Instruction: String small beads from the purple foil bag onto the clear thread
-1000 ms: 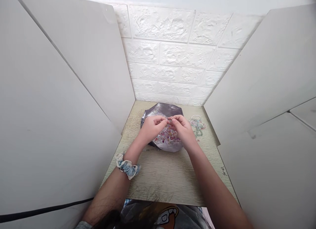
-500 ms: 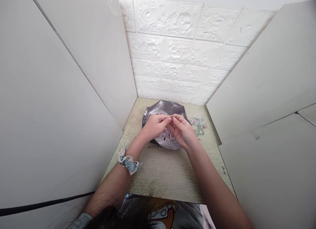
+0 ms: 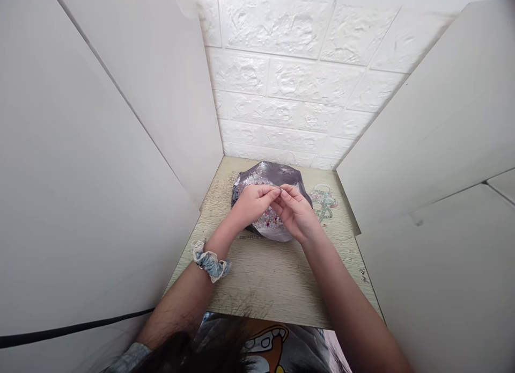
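My left hand (image 3: 254, 202) and my right hand (image 3: 296, 211) meet fingertip to fingertip in a pinch. Whatever sits between the tips is too small to make out. Both hands are over an opened bag (image 3: 277, 172) with a dark, silvery inner lining, lying on the wooden tabletop. Inside it are many small pink, red and clear beads (image 3: 270, 218), partly covered by my hands. To the right of the bag lie strings of green, pink and white beads (image 3: 323, 201).
White panels (image 3: 169, 83) (image 3: 426, 121) close in the wooden tabletop (image 3: 277, 282) on both sides, with a white brick-pattern wall (image 3: 277, 83) behind. Two small shiny metal pieces (image 3: 362, 275) lie by the right edge. A blue scrunchie (image 3: 211, 263) circles my left wrist.
Both pinched hands stay over the bag, with only a slight shift of the fingertips. The whole view has moved a little; the bag and beads look the same.
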Motion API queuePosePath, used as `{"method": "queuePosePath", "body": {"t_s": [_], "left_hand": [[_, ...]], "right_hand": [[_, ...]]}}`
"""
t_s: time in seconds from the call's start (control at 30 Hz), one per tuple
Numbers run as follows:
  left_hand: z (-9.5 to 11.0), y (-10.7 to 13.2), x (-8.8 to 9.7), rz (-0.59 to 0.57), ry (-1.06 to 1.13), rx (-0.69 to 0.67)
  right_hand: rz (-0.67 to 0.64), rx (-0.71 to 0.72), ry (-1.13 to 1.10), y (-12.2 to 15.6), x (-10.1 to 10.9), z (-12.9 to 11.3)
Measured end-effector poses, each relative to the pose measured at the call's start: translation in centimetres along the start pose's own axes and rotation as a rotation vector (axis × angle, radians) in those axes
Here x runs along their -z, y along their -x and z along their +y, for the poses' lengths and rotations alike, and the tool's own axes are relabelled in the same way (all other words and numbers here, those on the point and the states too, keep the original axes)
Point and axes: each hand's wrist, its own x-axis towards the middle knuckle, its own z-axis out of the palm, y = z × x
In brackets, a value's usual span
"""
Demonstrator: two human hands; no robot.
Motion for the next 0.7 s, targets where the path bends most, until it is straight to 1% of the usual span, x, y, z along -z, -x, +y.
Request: {"method": "queuePosePath", "body": {"t_s": [0.2,0.33,0.4,0.53,0.7], "left_hand": [[0.31,0.06,-0.03,0.007,0.024,0.034],[0.33,0.07,-0.01,-0.005,0.117,0.102],[0.16,0.04,0.01,-0.032,0.201,0.14],[-0.25,-0.03,0.1,-0.074,0.327,0.198],[-0.14,-0.03,0.31,-0.099,0.309,0.203]], "right_hand": [[0.023,0.014,0.058,0.01,-0.1,0.07],[0.074,0.073,0.16,-0.11,-0.11,0.26],[0.095,0.121,0.266,-0.14,-0.04,0.32],[0.123,0.24,0.551,0.02,0.04,0.13],[0.134,0.377,0.814,0.39,-0.14,-0.5]]}}
